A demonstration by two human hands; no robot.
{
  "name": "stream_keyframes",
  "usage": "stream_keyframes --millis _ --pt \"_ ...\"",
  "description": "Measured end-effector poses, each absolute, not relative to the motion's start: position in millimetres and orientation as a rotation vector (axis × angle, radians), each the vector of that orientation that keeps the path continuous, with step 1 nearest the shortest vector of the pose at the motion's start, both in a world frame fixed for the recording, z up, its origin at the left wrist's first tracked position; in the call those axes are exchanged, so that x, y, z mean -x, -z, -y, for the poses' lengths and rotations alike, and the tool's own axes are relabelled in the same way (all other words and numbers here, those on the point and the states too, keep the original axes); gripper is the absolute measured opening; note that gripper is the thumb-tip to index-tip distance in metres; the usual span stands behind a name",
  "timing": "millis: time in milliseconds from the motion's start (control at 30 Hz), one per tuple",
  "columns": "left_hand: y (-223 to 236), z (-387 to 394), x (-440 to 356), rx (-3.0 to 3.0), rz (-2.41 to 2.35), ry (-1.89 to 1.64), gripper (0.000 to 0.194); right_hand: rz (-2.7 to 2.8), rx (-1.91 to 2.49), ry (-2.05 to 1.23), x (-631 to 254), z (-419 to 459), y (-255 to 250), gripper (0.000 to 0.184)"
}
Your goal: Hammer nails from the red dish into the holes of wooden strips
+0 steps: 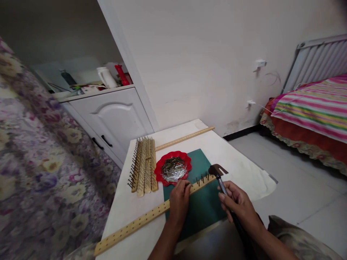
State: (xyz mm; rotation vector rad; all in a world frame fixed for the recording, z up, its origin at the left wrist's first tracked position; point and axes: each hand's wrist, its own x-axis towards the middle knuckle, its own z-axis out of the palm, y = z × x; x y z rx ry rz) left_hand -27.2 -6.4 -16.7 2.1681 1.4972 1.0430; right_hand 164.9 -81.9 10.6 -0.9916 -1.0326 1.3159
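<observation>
A long wooden strip (132, 226) with two rows of dark dots lies slantwise across the table and a green mat (202, 213). Several dark nails (202, 178) stand up from its right part. My left hand (180, 200) is over the strip, thumb and fingers pinched around what looks like a nail, mostly hidden by the fingertips. In my right hand (238, 204) is a claw hammer (222, 187), gripped by its dark handle. The hammer's head is just above the strip's right end. Behind my left hand, a red scalloped bowl (159, 176) holds many loose nails (175, 169).
Several strips studded with nails (145, 166) lie side by side at the table's left. Another bare strip (187, 137) lies along the back of the white table (119, 206). A cabinet (108, 119) and flowered curtain (54, 173) stand left, a bed (314, 108) right.
</observation>
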Motion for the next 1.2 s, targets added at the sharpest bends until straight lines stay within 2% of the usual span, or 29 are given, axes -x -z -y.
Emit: stream_keyframes --millis 267,500,1200 --pt "18 4 25 -2.237 -1.524 -0.993 0.017 1.058 0.979 -1.367 -164 79 -10 0.019" --pt "24 0 22 -2.244 -1.582 -0.952 0.017 1.155 0.898 -1.534 -152 70 -14 0.030" --pt "27 1 23 -2.155 -1.604 -0.912 0.015 1.271 0.940 -1.533 -128 60 -15 0.026"
